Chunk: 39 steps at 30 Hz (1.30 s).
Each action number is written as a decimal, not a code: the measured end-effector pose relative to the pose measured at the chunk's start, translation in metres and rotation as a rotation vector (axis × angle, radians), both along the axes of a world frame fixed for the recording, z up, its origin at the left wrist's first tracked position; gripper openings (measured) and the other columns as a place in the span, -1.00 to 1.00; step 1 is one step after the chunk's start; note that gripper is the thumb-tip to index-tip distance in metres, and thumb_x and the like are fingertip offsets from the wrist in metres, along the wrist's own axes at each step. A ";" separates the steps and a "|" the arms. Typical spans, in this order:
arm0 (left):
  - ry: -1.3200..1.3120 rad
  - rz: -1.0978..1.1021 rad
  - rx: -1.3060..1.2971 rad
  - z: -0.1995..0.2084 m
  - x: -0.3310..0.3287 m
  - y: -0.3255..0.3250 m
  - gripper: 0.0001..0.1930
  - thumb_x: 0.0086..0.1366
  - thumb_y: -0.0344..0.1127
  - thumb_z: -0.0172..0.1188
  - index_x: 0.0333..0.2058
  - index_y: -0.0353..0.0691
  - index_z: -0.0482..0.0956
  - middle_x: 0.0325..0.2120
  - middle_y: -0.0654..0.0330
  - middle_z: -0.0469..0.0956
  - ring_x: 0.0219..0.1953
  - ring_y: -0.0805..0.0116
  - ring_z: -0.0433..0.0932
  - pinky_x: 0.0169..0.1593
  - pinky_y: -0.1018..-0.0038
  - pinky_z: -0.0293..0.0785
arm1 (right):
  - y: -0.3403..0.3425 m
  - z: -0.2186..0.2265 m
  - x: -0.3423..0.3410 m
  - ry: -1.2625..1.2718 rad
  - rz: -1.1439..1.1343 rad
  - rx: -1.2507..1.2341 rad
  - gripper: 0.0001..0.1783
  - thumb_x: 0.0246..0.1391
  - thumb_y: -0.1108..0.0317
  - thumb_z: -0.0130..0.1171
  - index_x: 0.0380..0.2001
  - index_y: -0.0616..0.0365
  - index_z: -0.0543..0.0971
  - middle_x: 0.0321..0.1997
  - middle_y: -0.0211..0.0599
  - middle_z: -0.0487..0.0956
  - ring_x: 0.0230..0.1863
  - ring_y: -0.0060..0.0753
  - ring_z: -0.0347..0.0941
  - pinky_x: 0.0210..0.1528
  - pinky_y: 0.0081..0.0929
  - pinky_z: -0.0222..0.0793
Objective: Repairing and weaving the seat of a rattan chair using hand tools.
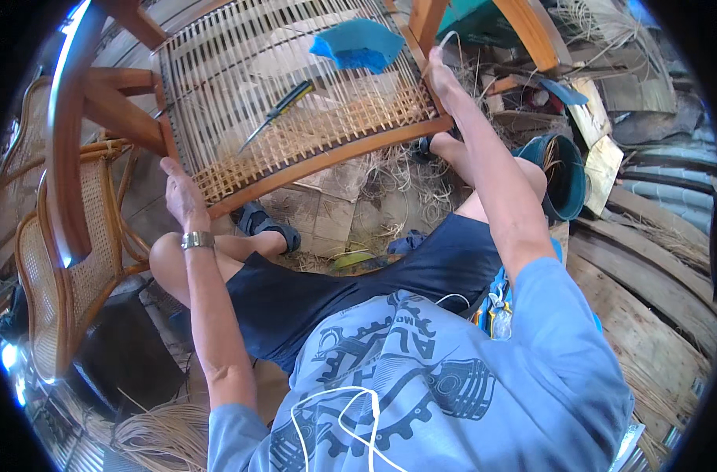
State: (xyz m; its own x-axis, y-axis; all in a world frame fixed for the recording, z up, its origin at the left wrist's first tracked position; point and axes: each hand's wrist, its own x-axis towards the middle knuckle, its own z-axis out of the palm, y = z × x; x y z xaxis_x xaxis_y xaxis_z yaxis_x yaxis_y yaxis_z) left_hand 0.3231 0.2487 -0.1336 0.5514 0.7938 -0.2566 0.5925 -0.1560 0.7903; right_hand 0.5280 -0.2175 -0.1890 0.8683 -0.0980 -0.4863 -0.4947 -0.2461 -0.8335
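Note:
A wooden chair (335, 155) is held tilted in front of me, its seat partly woven with cane strands (240, 71). The weave is tight along the near rail and sparse farther away. My left hand (185, 198) grips the near left corner of the frame, thumb on top and fingers mostly hidden. My right hand (445, 79) holds the right side rail, its fingers partly out of sight. On the strands lies a screwdriver-like tool (283, 108) with a yellow and black handle and a thin metal shaft. Beyond it rests a blue piece of foam or cloth (360, 46).
At left stands a rattan chair (83, 228) with a woven back, near a dark box (122, 346). A dark green bucket (567, 177) is by my right knee. Cane scraps (409, 189) litter the floor; a cane bundle (158, 436) lies lower left. Boards (641, 299) lie at right.

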 end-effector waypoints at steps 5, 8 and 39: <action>0.033 -0.020 0.090 -0.006 -0.004 -0.002 0.00 0.41 0.55 -0.42 -0.02 -0.34 0.67 0.02 -0.23 0.62 0.13 -0.19 0.53 0.25 0.11 0.35 | -0.005 -0.010 -0.020 0.007 0.056 -0.080 0.13 0.33 -0.52 -0.60 0.45 0.35 0.21 0.52 0.11 0.23 0.55 -0.14 0.10 0.52 -0.30 -0.05; 0.031 -0.077 0.071 0.000 0.013 -0.015 -0.03 0.42 0.52 -0.44 -0.05 -0.29 0.69 0.02 -0.23 0.62 0.15 -0.20 0.52 0.25 0.09 0.35 | -0.062 -0.017 -0.029 -0.027 0.023 -0.377 0.22 0.29 -0.54 -0.72 0.32 0.47 0.36 0.45 0.33 0.29 0.57 0.02 0.07 0.55 -0.24 -0.08; -0.360 -0.852 0.826 0.026 0.034 -0.100 -0.48 0.38 -0.05 0.26 0.13 -0.34 0.52 0.06 -0.10 0.55 0.14 -0.10 0.47 0.20 0.07 0.36 | 0.061 0.101 -0.006 -0.920 0.700 -1.038 -0.32 0.15 0.01 0.33 0.31 -0.07 0.44 0.29 0.09 0.49 0.32 0.19 0.39 0.30 0.01 0.36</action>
